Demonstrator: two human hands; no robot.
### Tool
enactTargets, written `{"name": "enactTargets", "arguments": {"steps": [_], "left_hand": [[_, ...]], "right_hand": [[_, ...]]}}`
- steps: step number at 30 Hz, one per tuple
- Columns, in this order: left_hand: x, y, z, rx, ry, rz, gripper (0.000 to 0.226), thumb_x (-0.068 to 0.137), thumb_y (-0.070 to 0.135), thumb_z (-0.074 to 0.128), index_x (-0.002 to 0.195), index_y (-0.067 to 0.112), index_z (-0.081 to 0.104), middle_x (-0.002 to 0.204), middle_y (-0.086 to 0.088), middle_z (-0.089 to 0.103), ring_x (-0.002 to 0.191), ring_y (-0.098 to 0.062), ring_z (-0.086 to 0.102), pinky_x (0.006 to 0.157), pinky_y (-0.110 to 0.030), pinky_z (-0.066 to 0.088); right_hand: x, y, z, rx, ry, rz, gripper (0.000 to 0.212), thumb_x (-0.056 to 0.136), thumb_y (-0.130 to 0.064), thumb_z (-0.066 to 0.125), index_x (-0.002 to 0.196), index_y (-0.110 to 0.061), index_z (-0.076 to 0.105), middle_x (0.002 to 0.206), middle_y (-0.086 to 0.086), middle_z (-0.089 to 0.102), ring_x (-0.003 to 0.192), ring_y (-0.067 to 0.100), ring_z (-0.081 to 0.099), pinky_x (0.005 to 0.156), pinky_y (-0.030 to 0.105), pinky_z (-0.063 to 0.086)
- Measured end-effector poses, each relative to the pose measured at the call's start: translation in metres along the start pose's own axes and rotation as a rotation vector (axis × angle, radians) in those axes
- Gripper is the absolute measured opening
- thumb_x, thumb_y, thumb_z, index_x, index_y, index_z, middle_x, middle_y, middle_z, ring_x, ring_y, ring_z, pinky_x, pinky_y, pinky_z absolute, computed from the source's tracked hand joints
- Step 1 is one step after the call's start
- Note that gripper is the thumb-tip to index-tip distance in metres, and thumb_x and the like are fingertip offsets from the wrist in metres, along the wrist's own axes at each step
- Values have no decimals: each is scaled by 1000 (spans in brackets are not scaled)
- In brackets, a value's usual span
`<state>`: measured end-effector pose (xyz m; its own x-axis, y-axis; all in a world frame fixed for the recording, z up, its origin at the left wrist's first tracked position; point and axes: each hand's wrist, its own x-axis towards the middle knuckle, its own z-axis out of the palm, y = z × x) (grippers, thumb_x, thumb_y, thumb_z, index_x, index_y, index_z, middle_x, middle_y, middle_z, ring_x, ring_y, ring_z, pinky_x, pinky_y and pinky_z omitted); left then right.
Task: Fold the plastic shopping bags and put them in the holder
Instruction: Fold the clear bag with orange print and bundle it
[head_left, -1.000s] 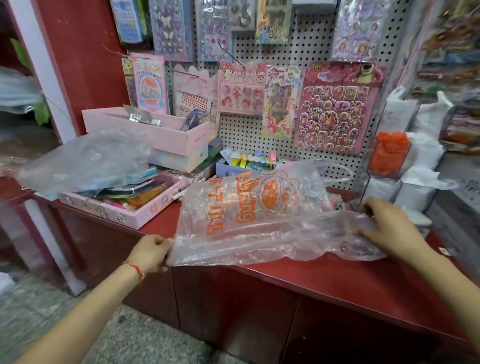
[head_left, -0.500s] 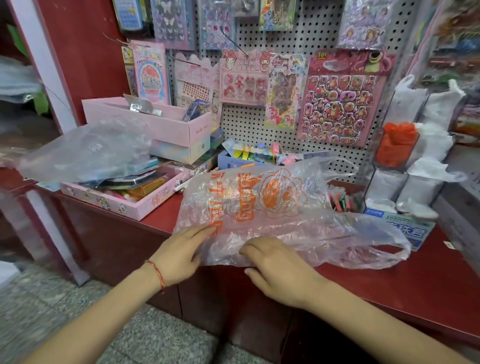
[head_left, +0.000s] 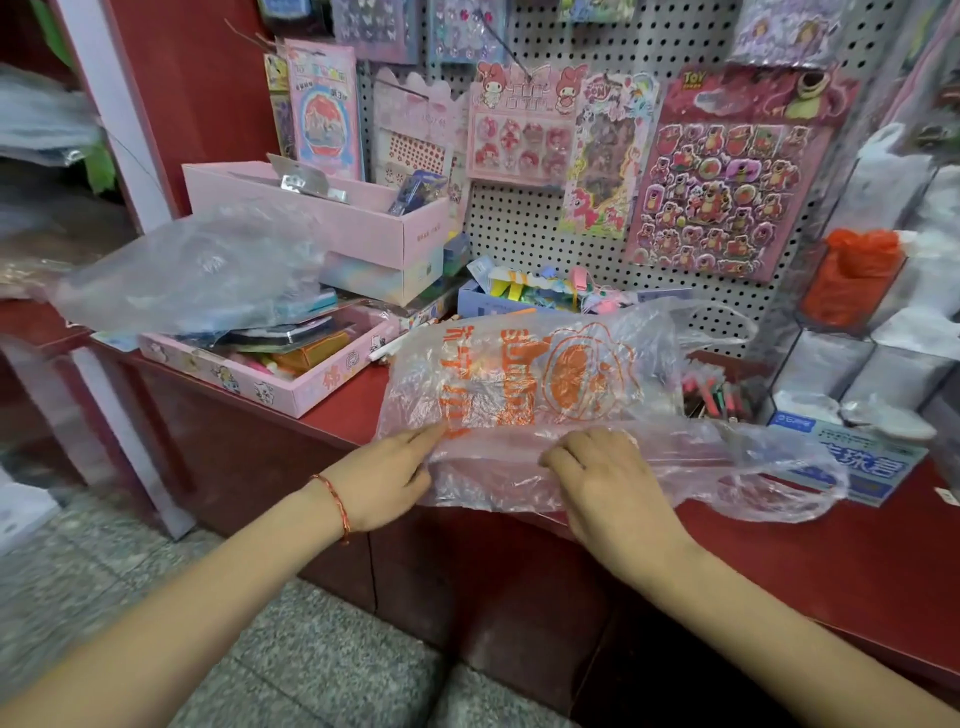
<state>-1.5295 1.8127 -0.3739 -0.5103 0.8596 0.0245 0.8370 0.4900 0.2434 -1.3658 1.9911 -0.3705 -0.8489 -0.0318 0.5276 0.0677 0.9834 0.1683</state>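
Observation:
A clear plastic bag (head_left: 545, 379) with orange print lies crumpled along the red counter (head_left: 779, 561), its handles trailing right. My left hand (head_left: 384, 473) holds the bag's near left corner, fingers stretched on top and thumb at the edge. My right hand (head_left: 602, 467) grips the rolled near edge at the middle, fingers curled into the plastic. At the far right stands the clear holder (head_left: 810, 364), with an orange bag (head_left: 852, 275) and white bags stuffed in its compartments. A second clear bag (head_left: 192, 270) lies bunched on the pink tray at left.
A pink tray (head_left: 291, 395) of stationery and a pink box (head_left: 363, 223) crowd the counter's left. A pegboard (head_left: 519, 228) hung with sticker sheets backs the counter. A blue box (head_left: 852, 462) lies under the bag's handles, and small clips sit behind the bag.
My right hand came from the bag's right end to the middle of its near edge and curled onto it. My left hand shifted from the left end onto the near corner.

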Motion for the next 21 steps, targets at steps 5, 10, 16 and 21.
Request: {"name": "enactTargets", "arguments": {"steps": [5, 10, 16, 21], "left_hand": [[11, -2, 8, -27, 50, 3, 50, 94, 12, 41, 143, 17, 34, 134, -13, 52, 117, -28, 54, 93, -33, 43], [13, -14, 11, -113, 44, -6, 46, 97, 35, 39, 140, 21, 42, 137, -6, 53, 125, -22, 50, 105, -25, 35], [11, -25, 19, -215, 59, 48, 62, 88, -13, 41, 144, 8, 26, 153, -5, 22, 141, -11, 16, 106, -8, 0], [16, -35, 22, -193, 11, 55, 75, 80, -22, 35, 146, 10, 21, 155, -4, 17, 144, -15, 11, 108, -10, -2]], "right_hand": [[3, -48, 19, 181, -148, -155, 37, 74, -30, 57, 105, -11, 64, 102, 5, 67, 91, 21, 66, 79, 27, 52], [24, -43, 31, 232, -435, 1, 66, 87, -35, 58, 144, -12, 32, 143, 9, 42, 131, 27, 40, 108, 39, 29], [-21, 3, 19, 51, -677, 83, 100, 62, -88, 0, 147, -36, -12, 157, 8, 10, 145, 26, 5, 113, 56, -1], [-56, 47, -4, 64, -779, 207, 87, 48, -93, -13, 123, -54, -34, 156, 4, -19, 144, 24, -18, 114, 50, -8]]}}
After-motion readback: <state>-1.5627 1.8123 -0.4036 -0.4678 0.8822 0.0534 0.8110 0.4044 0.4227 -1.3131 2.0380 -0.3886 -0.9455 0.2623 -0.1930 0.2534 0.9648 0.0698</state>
